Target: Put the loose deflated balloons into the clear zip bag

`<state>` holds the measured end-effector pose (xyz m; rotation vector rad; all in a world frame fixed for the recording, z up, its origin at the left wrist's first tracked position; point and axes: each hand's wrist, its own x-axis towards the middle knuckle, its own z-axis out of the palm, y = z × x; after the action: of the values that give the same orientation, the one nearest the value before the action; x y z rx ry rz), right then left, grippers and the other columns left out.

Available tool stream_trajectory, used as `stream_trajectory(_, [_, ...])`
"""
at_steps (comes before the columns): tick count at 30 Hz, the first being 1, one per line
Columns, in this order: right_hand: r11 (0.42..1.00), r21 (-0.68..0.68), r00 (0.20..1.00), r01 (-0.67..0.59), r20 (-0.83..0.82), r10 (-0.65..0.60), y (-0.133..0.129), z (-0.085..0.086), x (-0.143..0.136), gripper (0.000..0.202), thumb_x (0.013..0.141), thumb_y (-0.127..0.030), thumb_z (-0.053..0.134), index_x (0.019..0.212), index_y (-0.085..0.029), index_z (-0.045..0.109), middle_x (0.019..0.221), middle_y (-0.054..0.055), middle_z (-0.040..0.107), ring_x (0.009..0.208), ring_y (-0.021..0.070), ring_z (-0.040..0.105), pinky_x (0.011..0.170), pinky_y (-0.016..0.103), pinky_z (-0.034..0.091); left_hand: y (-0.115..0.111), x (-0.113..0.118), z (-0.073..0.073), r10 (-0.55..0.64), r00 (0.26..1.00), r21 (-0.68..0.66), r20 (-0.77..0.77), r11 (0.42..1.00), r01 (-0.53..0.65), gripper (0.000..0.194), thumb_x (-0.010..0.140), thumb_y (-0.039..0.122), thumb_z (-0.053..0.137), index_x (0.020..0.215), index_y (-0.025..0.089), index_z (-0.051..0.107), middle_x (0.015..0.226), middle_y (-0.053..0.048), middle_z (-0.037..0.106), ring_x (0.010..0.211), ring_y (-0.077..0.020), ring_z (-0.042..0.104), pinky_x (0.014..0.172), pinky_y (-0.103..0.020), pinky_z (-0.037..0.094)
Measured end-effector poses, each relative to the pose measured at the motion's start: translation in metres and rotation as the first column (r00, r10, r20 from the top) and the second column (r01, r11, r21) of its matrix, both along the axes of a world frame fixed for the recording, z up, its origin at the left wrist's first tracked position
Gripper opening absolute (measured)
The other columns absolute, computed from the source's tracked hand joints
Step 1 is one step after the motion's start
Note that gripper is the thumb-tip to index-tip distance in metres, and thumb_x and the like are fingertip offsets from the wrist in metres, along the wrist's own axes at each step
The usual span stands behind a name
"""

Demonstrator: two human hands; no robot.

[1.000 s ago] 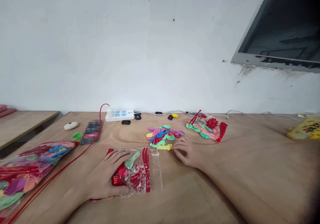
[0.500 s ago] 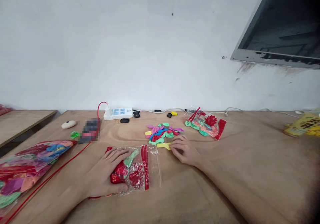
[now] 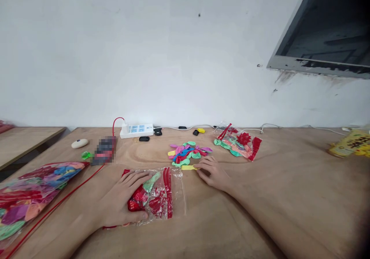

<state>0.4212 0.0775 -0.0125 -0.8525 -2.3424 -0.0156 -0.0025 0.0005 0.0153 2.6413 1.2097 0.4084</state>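
My left hand (image 3: 124, 197) lies with fingers stretched out over a clear plastic bag (image 3: 177, 189) with red print. Inside the bag are red and pale green balloons (image 3: 152, 182), partly covered by the hand. Between the thumb and fingertips of my right hand (image 3: 214, 174) is the end of a flat yellow balloon (image 3: 188, 167), which rests near the table surface. Just beyond it sits a loose heap of uninflated balloons (image 3: 187, 155) in green, purple, blue, red and yellow.
Another printed bag (image 3: 244, 138) with balloons lies at the back right. A large balloon bag (image 3: 31, 193) fills the left side, beside a red cable (image 3: 62, 201). Along the wall stands a white power strip (image 3: 137, 131). A yellow packet (image 3: 351, 143) is at far right.
The yellow balloon's near end has been lifted slightly in my right fingertips, and the balloon now shows narrower. My left hand and the bag stay in place.
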Motion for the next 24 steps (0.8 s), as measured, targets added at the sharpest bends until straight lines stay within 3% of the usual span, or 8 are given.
stream_trajectory(6, [1.0,-0.022,0.995,0.011,-0.101,-0.013,-0.006,0.004,-0.005,0.024,0.106,-0.024,0.056,0.123,-0.025,0.072,0.102,0.008,0.075,0.099,0.0244,0.065,0.092,0.044,0.051,-0.001,0.002,0.003,0.015,0.999,-0.024,-0.034,1.0,-0.016,0.103,0.081,0.079,0.074,0.165,0.03,0.038,0.167,-0.012,0.045,0.148,-0.0404,0.047,0.123,-0.058,0.039])
stream_trajectory(12, [0.989,0.144,0.997,0.023,-0.079,-0.011,0.001,0.028,-0.033,0.019,0.102,-0.027,0.061,0.108,-0.023,0.078,0.103,0.008,0.075,0.104,0.0256,0.062,0.098,0.045,0.048,0.0,0.002,0.002,0.006,1.0,-0.023,-0.025,1.0,-0.006,0.103,0.082,0.079,0.074,0.165,0.03,0.037,0.166,-0.012,0.045,0.148,-0.04,0.047,0.123,-0.057,0.038])
stream_trajectory(18, [0.999,-0.051,0.983,0.016,0.186,-0.006,0.032,0.053,-0.092,0.032,0.11,-0.036,0.051,0.11,-0.027,0.082,0.133,0.005,0.072,0.138,0.0291,0.05,0.117,0.05,0.038,0.001,0.001,-0.005,0.003,1.0,-0.03,-0.002,1.0,-0.003,0.102,0.082,0.079,0.074,0.164,0.033,0.036,0.167,-0.009,0.044,0.151,-0.0384,0.043,0.126,-0.057,0.035])
stream_trajectory(24, [0.988,-0.151,0.964,-0.004,0.261,0.044,0.054,0.06,-0.113,0.039,0.111,-0.034,0.049,0.094,-0.022,0.082,0.113,0.008,0.079,0.13,0.028,0.058,0.118,0.051,0.04,0.0,0.001,-0.003,-0.001,1.0,-0.028,0.024,1.0,0.002,0.102,0.081,0.079,0.075,0.164,0.034,0.037,0.166,-0.008,0.045,0.149,-0.0387,0.045,0.125,-0.057,0.036])
